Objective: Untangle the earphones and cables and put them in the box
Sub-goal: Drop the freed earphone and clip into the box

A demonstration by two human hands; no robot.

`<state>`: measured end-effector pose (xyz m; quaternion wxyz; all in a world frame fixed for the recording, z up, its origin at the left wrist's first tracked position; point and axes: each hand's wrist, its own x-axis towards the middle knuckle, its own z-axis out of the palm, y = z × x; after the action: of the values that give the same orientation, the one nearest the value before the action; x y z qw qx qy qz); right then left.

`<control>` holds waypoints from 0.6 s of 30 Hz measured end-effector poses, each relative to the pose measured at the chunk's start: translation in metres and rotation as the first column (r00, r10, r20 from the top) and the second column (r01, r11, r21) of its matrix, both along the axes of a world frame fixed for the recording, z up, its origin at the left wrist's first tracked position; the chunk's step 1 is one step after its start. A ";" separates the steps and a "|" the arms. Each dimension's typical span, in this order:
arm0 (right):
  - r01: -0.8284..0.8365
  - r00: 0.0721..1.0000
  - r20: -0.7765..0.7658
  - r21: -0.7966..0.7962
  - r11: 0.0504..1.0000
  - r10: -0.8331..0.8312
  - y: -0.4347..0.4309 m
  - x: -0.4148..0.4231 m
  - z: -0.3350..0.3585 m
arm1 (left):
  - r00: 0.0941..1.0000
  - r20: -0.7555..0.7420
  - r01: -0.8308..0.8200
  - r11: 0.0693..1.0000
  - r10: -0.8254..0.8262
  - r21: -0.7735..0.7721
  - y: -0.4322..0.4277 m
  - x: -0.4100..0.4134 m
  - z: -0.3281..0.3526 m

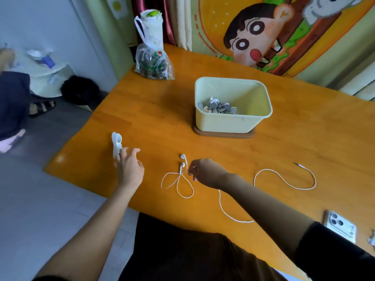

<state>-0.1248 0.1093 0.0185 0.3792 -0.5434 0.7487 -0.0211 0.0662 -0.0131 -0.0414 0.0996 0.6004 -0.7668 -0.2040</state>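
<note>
Two bare hands reach over an orange wooden table. White wired earphones lie close to the near edge, well apart from the box. The two buds lie side by side and the thin wire loops next to them. Then it runs under the right arm and curls toward the right edge, ending in a little metal plug. The right hand has curled fingers and pinches the wire just beside the buds. The left hand, near the left edge, has its fingers spread wide. A blurry white thing stands at its fingertips, and I cannot tell if it is held. A pale yellow plastic box sits on a brown tray toward the far edge, with small grey and white bits inside. A clear plastic bag is at the far left corner. A phone lies at the near right edge.
</note>
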 end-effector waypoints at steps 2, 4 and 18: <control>-0.061 0.998 -0.003 0.013 0.998 0.061 -0.007 0.008 -0.002 | 0.991 0.109 -0.071 0.997 0.072 -0.018 -0.007 0.006 0.002; -0.088 0.996 0.012 0.012 0.996 0.087 -0.011 0.013 -0.004 | 0.978 0.175 -0.117 0.993 0.111 0.027 -0.014 0.010 0.001; 0.005 1.000 -0.014 0.041 0.999 -0.004 -0.003 -0.001 -0.015 | 0.999 0.016 0.032 0.991 -0.035 0.128 0.026 -0.015 -0.016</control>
<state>-0.1255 0.1058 0.0040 0.3848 -0.5340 0.7529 -0.0029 0.0516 0.0126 -0.0573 0.0505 0.5944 -0.7631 -0.2487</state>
